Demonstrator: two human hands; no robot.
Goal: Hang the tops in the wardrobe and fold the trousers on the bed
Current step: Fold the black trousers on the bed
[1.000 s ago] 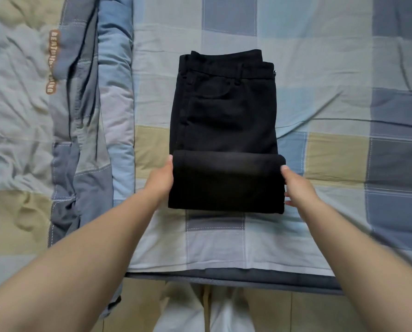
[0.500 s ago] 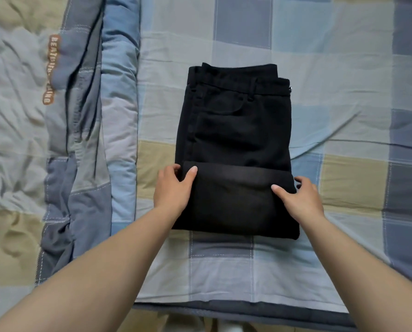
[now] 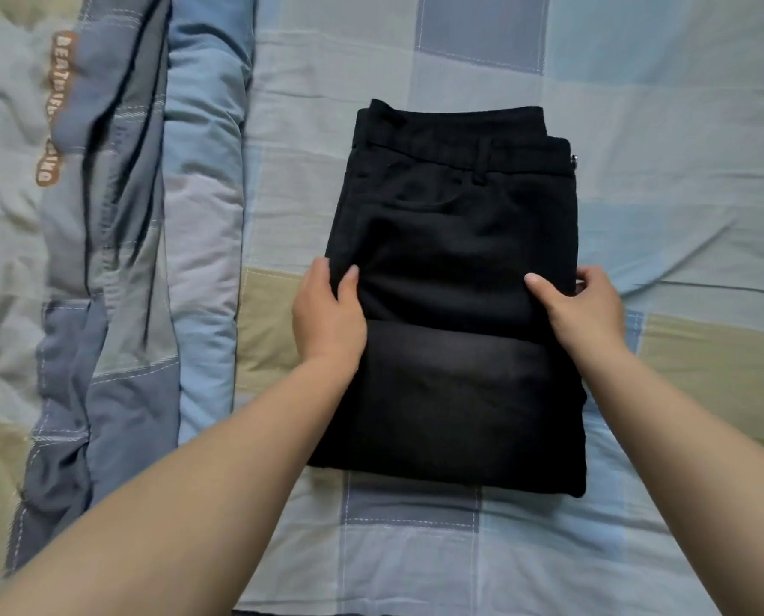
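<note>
At far left a rumpled quilt (image 3: 104,260) lies on the bed (image 3: 682,126). Our left hand (image 3: 326,317) pinches the trousers' (image 3: 451,242) left edge, thumb on top, fingers (image 3: 315,271) curled round the side. The trousers lie mid-bed, folded, near part doubled over; we judge one last fold remains, tops nowhere visible. Their long axis runs away from us, waistband far. Our right hand (image 3: 580,309) grips the right edge likewise.

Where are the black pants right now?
In the head view, the folded black cloth trousers lie centre-right on the checked patchwork bedsheet, right of the rumpled blue-grey quilt, with the left hand and right hand gripping their sides.
</note>
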